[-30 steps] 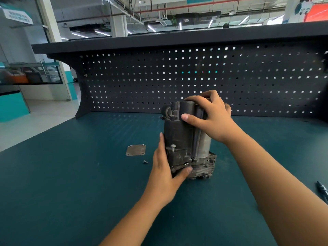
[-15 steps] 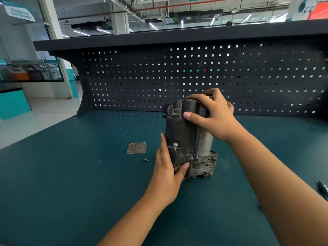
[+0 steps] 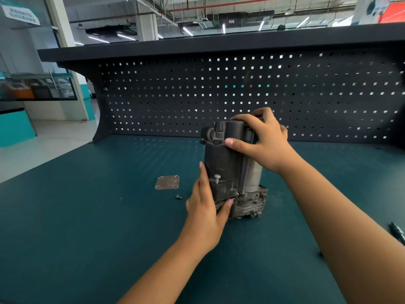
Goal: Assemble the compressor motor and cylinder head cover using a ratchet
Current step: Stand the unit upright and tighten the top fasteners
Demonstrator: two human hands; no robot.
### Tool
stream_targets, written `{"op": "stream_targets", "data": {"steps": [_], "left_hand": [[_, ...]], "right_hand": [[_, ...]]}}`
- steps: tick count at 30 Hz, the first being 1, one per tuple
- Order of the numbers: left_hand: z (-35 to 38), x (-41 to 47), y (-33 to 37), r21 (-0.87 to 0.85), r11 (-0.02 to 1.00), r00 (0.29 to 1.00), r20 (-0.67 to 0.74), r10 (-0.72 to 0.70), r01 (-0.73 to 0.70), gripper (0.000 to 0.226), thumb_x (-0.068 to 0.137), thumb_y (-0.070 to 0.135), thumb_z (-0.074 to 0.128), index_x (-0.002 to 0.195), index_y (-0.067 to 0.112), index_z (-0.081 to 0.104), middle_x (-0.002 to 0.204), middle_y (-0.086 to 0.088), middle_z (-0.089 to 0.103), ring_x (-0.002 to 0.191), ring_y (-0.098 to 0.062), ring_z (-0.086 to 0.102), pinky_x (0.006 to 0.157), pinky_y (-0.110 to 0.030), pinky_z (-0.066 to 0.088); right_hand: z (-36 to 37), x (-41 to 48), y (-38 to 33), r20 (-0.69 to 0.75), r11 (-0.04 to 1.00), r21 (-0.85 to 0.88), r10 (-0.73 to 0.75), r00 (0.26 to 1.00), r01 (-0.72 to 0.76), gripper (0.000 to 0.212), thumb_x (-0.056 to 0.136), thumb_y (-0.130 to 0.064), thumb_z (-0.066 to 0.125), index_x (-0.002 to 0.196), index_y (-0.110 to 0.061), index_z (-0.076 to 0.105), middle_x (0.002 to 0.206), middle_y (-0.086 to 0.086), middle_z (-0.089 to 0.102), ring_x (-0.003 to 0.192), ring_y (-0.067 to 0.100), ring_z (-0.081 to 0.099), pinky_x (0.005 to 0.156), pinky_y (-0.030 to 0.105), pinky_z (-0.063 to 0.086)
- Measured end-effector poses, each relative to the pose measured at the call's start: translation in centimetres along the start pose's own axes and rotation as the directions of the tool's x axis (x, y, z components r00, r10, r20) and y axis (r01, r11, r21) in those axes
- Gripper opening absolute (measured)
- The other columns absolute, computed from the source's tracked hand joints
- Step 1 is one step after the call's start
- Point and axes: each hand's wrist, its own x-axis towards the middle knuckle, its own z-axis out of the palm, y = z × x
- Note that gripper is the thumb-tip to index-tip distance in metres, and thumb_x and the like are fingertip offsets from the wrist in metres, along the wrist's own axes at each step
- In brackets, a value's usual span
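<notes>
So, nearest at the right edge of the teal bench top (image 3: 87, 227) lies a dark pointed tool (image 3: 397, 232), well apart from both hands. Only its tip shows, so I can't tell if it's the ratchet. The left hand (image 3: 206, 207) is flat against the lower left side of the compressor (image 3: 225, 159), fingers straight, thumb pressed on the front of the cast base; it braces rather than wraps. The compressor stands upright on the bench mid-frame, with dark housing and grey motor cylinder above the base. One bolt (image 3: 217, 177) sticks out of the front face with its head proud, so I'd say it isn't run down. Just left of the unit, the square cylinder head cover (image 3: 167, 182) lies flat on the bench, four corner holes, not fitted. A single loose screw (image 3: 179, 196) sits between it and the left hand. The right hand (image 3: 263, 141) grips the top end, fingers curled over the cap, thumb across the front. Behind is the black pegboard (image 3: 219, 95).

Progress looks early. The motor looks seated, but I can't confirm it's fastened, and there's no tool in hand. Left to do: tighten the bolt, fit the cover, start the screws, ratchet them down. Only one screw is visible for four holes.
</notes>
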Motion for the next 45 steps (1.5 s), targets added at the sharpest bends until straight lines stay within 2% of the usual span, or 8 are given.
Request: {"op": "stream_targets", "data": {"steps": [5,9,15,25,33,37,41,45], "left_hand": [[-0.9,0.1,-0.2,-0.095,0.995,0.998,0.047,-0.029,0.034,0.101,0.086,0.043,0.059,0.119,0.066,-0.033,0.15,0.012,0.018,0.126,0.006,0.024,0.104,-0.019,0.021],[-1.2,0.6,0.5,-0.27,0.951,0.989,0.055,-0.141,0.15,0.114,0.062,0.062,0.068,0.128,0.06,-0.025,0.153,0.01,0.026,0.135,-0.004,0.034,0.108,-0.025,0.032],[-0.5,0.8,0.3,-0.2,0.97,0.99,-0.007,-0.142,0.138,0.097,0.082,0.031,0.07,0.15,0.027,0.002,0.149,0.002,0.031,0.133,-0.009,0.037,0.109,-0.033,0.036],[-0.5,0.7,0.6,-0.101,0.99,0.995,0.008,-0.101,0.101,0.093,0.084,0.036,0.065,0.149,0.024,0.0,0.15,-0.001,0.027,0.134,-0.015,0.036,0.107,-0.04,0.038],[-0.7,0.6,0.3,0.009,0.998,0.998,0.022,-0.06,0.06,0.098,0.086,0.043,0.059,0.148,0.025,-0.014,0.152,0.003,0.019,0.135,-0.01,0.025,0.102,-0.019,0.024],[-1.4,0.5,0.0,-0.026,0.997,0.996,0.049,-0.069,0.07,0.092,0.088,0.043,0.056,0.148,0.027,-0.011,0.151,0.004,0.021,0.135,-0.01,0.026,0.104,-0.021,0.026],[-1.5,0.5,0.2,-0.077,0.994,0.993,0.102,-0.065,0.073,0.087,0.09,0.041,0.054,0.149,0.028,-0.009,0.151,0.005,0.022,0.137,-0.01,0.023,0.114,-0.037,0.028],[-1.6,0.4,0.1,-0.103,0.992,0.993,0.098,-0.068,0.078,0.085,0.09,0.039,0.054,0.149,0.028,-0.007,0.15,0.005,0.022,0.137,-0.01,0.022,0.114,-0.036,0.025]], "right_hand": [[0.1,-0.2,-0.1,0.006,1.0,0.0,-0.001,1.0,0.001,0.064,0.065,-0.074,0.052,0.119,-0.041,0.056,0.114,-0.007,0.035,0.121,0.019,0.037,0.107,0.042,0.012],[0.2,-0.1,-0.2,-0.004,1.0,0.016,-0.019,1.0,0.019,0.049,0.074,-0.061,0.064,0.119,-0.043,0.056,0.115,-0.007,0.034,0.122,0.017,0.035,0.108,0.041,0.008],[0.1,-0.4,-0.4,-0.012,0.998,0.051,-0.032,0.999,0.033,0.045,0.076,-0.057,0.067,0.117,-0.043,0.056,0.115,-0.007,0.033,0.124,0.015,0.032,0.109,0.041,0.006],[-0.4,-0.5,-0.2,0.013,0.998,0.058,-0.029,0.999,0.028,0.043,0.077,-0.054,0.066,0.118,-0.045,0.055,0.114,-0.007,0.033,0.123,0.015,0.032,0.11,0.042,0.007],[-0.4,-0.6,-0.2,0.01,0.999,0.034,-0.032,0.999,0.032,0.042,0.078,-0.053,0.066,0.118,-0.044,0.056,0.114,-0.007,0.034,0.123,0.016,0.033,0.11,0.042,0.008],[0.0,-0.7,-0.6,0.006,0.999,0.025,-0.027,1.0,0.027,0.045,0.077,-0.055,0.065,0.12,-0.043,0.056,0.114,-0.007,0.033,0.124,0.017,0.033,0.109,0.041,0.006],[-0.1,-0.6,-0.4,-0.012,0.999,0.021,-0.027,1.0,0.027,0.046,0.077,-0.055,0.066,0.12,-0.042,0.056,0.113,-0.008,0.032,0.124,0.017,0.033,0.108,0.04,0.006],[0.0,-0.6,-0.5,-0.012,0.999,0.018,-0.03,0.999,0.03,0.046,0.077,-0.056,0.066,0.12,-0.042,0.057,0.112,-0.008,0.033,0.124,0.017,0.034,0.108,0.04,0.006]]}}
